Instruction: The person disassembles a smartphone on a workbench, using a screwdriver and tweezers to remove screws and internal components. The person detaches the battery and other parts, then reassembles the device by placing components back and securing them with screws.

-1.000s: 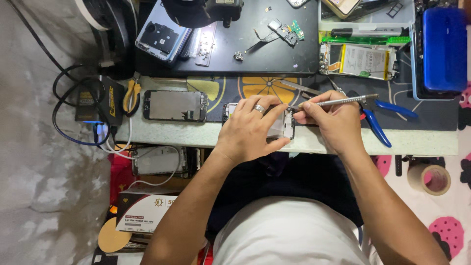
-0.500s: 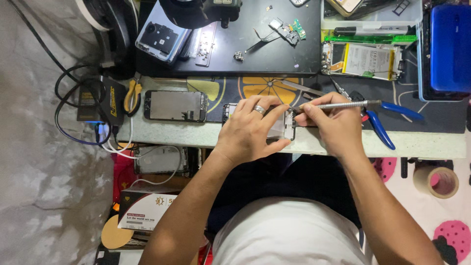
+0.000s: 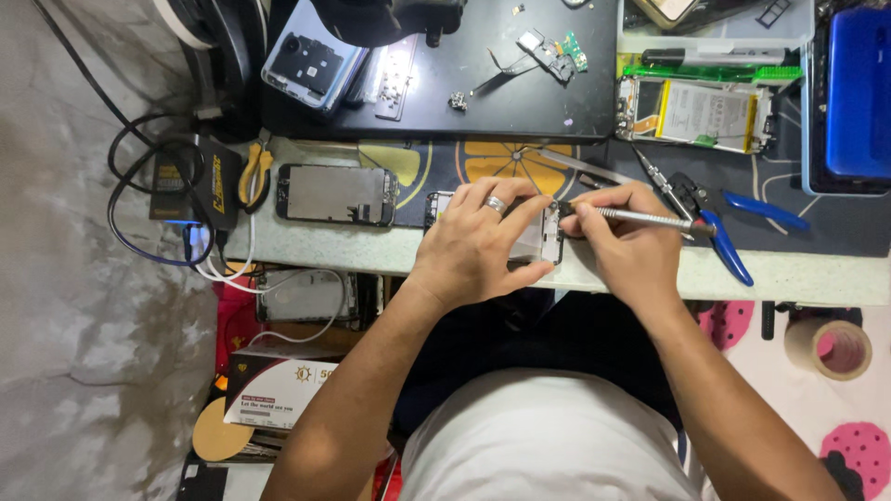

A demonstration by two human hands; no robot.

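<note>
My left hand (image 3: 483, 243), with a ring on one finger, presses down on an opened phone body (image 3: 543, 241) lying at the bench's front edge. My right hand (image 3: 626, 243) grips a thin metal screwdriver (image 3: 650, 218) whose tip rests at the phone's right end. The two hands almost touch over the phone, which is mostly hidden beneath the left fingers.
A phone screen (image 3: 336, 194) lies left of my hands beside yellow-handled pliers (image 3: 255, 172). Blue-handled cutters (image 3: 724, 237) lie to the right. Behind are a black mat (image 3: 436, 111) with small parts, an open phone with battery (image 3: 696, 113) and a blue box (image 3: 858, 93). Tape roll (image 3: 829, 348) sits lower right.
Both hands stay on the phone with only slight shifts; the screwdriver remains at the phone's right end.
</note>
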